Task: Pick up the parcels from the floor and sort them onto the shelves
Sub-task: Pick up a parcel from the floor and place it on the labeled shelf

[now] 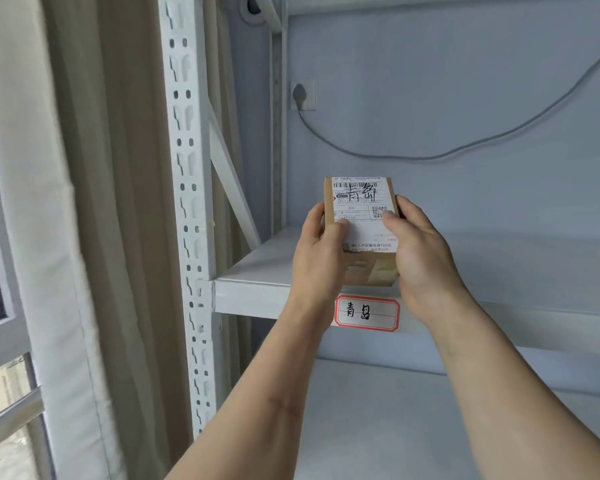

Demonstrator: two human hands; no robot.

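A small brown cardboard parcel (361, 216) with a white shipping label and handwritten characters on top is held between both hands. My left hand (317, 258) grips its left side, thumb on the label. My right hand (420, 258) grips its right side, thumb on top too. The parcel sits over the front edge of a white metal shelf (257, 271). A red-bordered name tag (367, 312) with handwritten characters is stuck on the shelf's front rail, just below the parcel.
A perforated white upright (187, 202) frames the shelf on the left, with a diagonal brace behind. A lower shelf board (413, 410) lies beneath. A wall socket (302, 95) and grey cable (465, 147) run along the back wall. Curtains and a window stand at left.
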